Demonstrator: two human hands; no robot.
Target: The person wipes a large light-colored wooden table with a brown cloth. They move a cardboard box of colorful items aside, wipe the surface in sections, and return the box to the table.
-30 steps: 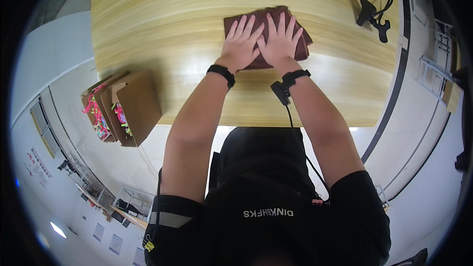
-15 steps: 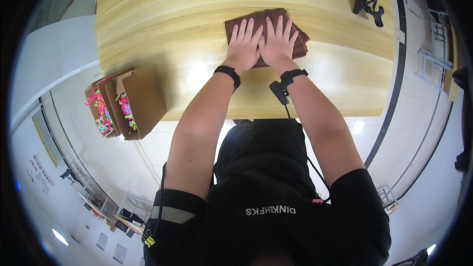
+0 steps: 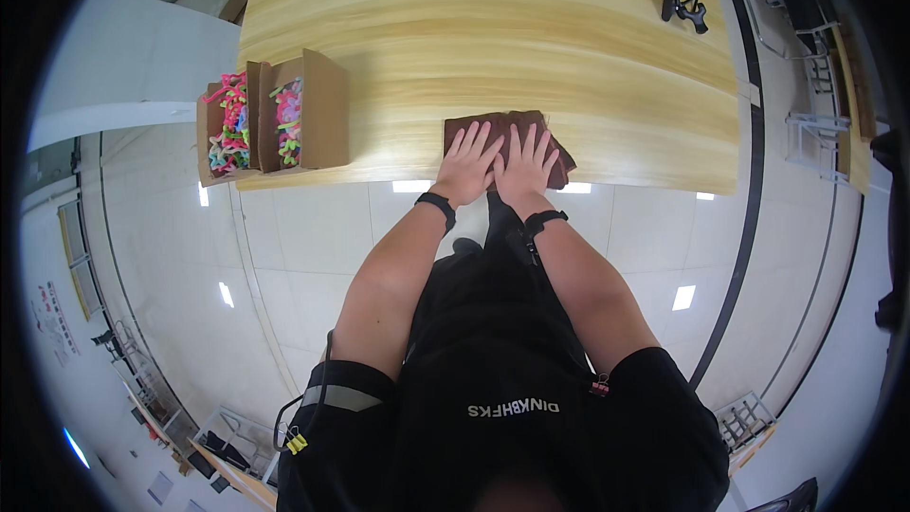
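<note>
A folded dark brown cloth [image 3: 560, 168] lies on the wooden table at its near edge, its right side uneven with a loose corner. My left hand [image 3: 465, 169] rests flat on the cloth's left part, fingers stretched out and pointing away from me. Beside it, my right hand [image 3: 523, 167] presses flat on the middle of the cloth, fingers spread. The two hands touch or nearly touch at the thumbs. Neither one grips anything, and they hide much of the cloth's near half. A black band sits on each wrist.
To the left, near the edge of the table [image 3: 398, 85], stands an open cardboard box [image 3: 325, 114] with two sections holding colourful fuzzy strips [image 3: 289, 123]. A black two-part object with a cable [image 3: 682, 8] lies at the far right. Tiled floor shows below the near edge.
Under my two flat hands the cloth has slid toward me, up to the table's near edge. The whole view has also shifted. Both hands stay on the cloth.
</note>
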